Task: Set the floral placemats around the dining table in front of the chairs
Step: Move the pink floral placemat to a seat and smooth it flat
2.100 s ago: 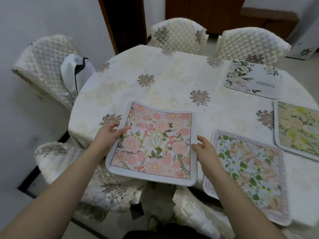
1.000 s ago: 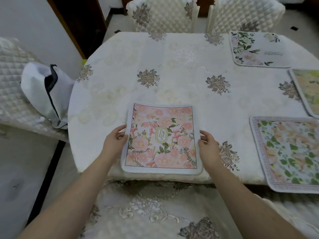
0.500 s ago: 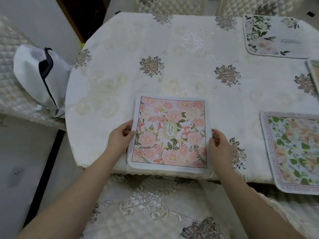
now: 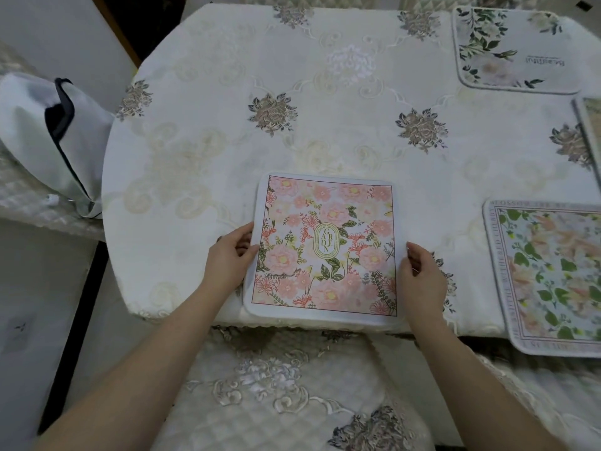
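Since two seconds ago my pink Garden placemat (image 4: 325,247) has come off the air and down onto the tablecloth (image 4: 325,109), now lying flat at the near edge, squarely before the embroidered chair seat (image 4: 276,395) below my wrists. My left hand (image 4: 229,258) pinches its left border, thumb on top; my right hand (image 4: 422,278) has curled fingers at the right border, touching it, though I cannot tell whether it truly grips. It feels like a thin, light, floppy sheet to judge by how it lies, so the side edges are where I would hold it, sliding rather than lifting; its near edge sits right at the table's drop and could slip off. Just beyond my right fingers lies the green-leaf placemat (image 4: 553,278), near but apart; farther off that side sit a white rose placemat (image 4: 510,50) and a sliver of a yellow one (image 4: 590,125). Well left of my left fingers a white bag (image 4: 48,141) rests on another chair.
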A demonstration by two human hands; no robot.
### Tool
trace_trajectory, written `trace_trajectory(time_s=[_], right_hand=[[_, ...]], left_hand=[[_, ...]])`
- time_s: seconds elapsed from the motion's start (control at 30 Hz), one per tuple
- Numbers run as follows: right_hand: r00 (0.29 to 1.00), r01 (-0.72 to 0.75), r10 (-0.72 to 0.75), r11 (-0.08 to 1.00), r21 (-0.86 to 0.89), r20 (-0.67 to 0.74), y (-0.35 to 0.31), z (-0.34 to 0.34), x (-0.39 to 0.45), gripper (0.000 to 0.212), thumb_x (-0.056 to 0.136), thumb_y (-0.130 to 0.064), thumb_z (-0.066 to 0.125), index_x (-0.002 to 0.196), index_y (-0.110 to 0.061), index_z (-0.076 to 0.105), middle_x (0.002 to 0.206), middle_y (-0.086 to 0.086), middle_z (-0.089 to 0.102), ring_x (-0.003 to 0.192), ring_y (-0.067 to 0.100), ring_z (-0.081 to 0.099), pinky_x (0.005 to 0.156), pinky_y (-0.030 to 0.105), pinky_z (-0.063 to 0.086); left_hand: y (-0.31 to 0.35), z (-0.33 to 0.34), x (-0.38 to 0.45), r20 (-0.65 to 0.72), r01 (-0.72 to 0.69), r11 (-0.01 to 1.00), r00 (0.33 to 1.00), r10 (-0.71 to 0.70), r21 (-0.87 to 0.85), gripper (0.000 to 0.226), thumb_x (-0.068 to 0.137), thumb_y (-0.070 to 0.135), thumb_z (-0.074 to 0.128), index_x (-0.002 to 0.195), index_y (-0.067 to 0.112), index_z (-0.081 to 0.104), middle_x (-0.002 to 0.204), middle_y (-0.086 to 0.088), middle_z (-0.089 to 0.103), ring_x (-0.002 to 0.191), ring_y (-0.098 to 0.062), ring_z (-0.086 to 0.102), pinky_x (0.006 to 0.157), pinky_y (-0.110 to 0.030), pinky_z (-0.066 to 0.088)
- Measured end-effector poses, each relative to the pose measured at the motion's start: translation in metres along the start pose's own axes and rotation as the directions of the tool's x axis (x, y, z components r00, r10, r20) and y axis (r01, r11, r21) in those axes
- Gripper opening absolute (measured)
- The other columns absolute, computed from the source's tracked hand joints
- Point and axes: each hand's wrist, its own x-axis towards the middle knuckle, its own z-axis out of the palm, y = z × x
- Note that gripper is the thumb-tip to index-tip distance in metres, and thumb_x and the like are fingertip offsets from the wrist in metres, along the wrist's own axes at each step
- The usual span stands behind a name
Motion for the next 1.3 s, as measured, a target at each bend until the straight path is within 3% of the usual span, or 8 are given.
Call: trace_trajectory(time_s=[0.13,0.23,0.3,0.47,0.7,0.83,1.07,1.3], right_hand=[[0.999,0.008,-0.008,1.000,-0.006,-0.039,0.002,0.001,0.000,0.034,0.097,-0.016,0.050,0.129,-0.020,0.059,0.117,-0.006,0.061,0.104,0.013,0.058,0.094,0.035,0.048],[0.992,0.082,-0.087,0.995,-0.062,-0.091,-0.001,0.009,-0.003,0.034,0.098,-0.019,0.048,0.132,-0.023,0.053,0.131,-0.002,0.048,0.111,0.015,0.053,0.096,0.038,0.046],[0.979,0.202,-0.204,0.973,-0.109,-0.009,-0.009,0.021,-0.010,0.037,0.099,-0.020,0.047,0.136,-0.020,0.049,0.140,-0.001,0.043,0.127,0.018,0.043,0.109,0.040,0.037],[0.853,0.511,-0.443,0.817,-0.267,0.277,-0.038,0.081,-0.027,0.047,0.101,-0.017,0.039,0.147,-0.011,0.038,0.154,0.008,0.036,0.143,0.023,0.029,0.118,0.043,0.025],[0.789,0.609,-0.411,0.617,-0.498,0.456,-0.021,0.099,-0.029,0.057,0.103,-0.040,0.024,0.156,-0.021,0.017,0.164,0.002,0.012,0.151,0.018,0.005,0.122,0.043,0.006],[0.834,0.542,-0.321,0.622,-0.565,0.448,-0.002,0.065,-0.003,0.063,0.101,-0.049,0.014,0.156,-0.024,-0.003,0.164,-0.002,-0.008,0.149,0.013,-0.014,0.122,0.040,-0.004],[0.909,0.413,-0.280,0.710,-0.570,0.309,-0.019,0.050,0.040,0.063,0.101,-0.039,0.017,0.156,-0.009,0.006,0.164,0.007,0.005,0.151,0.016,-0.002,0.122,0.035,-0.004],[0.775,0.615,-0.450,0.701,-0.362,0.444,-0.091,0.119,0.063,0.059,0.101,-0.035,0.012,0.154,-0.012,0.022,0.163,0.006,0.017,0.151,0.019,0.009,0.123,0.036,0.006]], left_hand=[[0.000,0.002,0.001,0.002,-0.056,0.992,0.998,0.056,0.111,0.054,0.090,0.022,0.070,0.142,0.024,0.054,0.114,0.002,0.063,0.096,-0.010,0.062,0.093,-0.022,0.050],[0.002,0.014,-0.008,-0.119,-0.064,0.981,0.989,0.087,0.184,0.051,0.096,0.027,0.061,0.144,0.012,0.048,0.138,-0.010,0.046,0.126,-0.022,0.044,0.109,-0.030,0.033],[0.010,0.027,-0.017,-0.138,-0.129,0.949,0.975,0.175,0.288,0.051,0.100,0.029,0.049,0.147,0.010,0.043,0.148,-0.011,0.041,0.137,-0.026,0.035,0.115,-0.038,0.027],[0.033,0.069,-0.026,0.119,-0.384,0.806,0.921,0.372,0.451,0.057,0.101,0.032,0.026,0.154,0.012,0.032,0.162,-0.005,0.028,0.151,-0.020,0.017,0.123,-0.036,0.007],[0.008,0.084,-0.031,0.187,-0.353,0.682,0.933,0.307,0.640,0.062,0.103,0.045,0.024,0.159,0.020,0.013,0.166,-0.001,0.008,0.154,-0.017,0.004,0.124,-0.042,0.008],[-0.014,0.054,-0.030,0.220,-0.351,0.651,0.935,0.277,0.673,0.065,0.103,0.051,0.018,0.159,0.023,0.000,0.167,0.001,-0.003,0.153,-0.014,-0.007,0.124,-0.039,0.000],[0.006,0.034,0.007,0.153,-0.317,0.669,0.943,0.294,0.672,0.064,0.103,0.048,0.011,0.158,0.016,0.001,0.166,-0.001,-0.001,0.152,-0.013,-0.007,0.123,-0.035,-0.005],[0.079,0.091,0.070,0.245,-0.435,0.646,0.898,0.366,0.628,0.064,0.099,0.038,0.004,0.158,0.015,0.016,0.166,-0.002,0.012,0.153,-0.017,0.005,0.123,-0.038,0.002]])
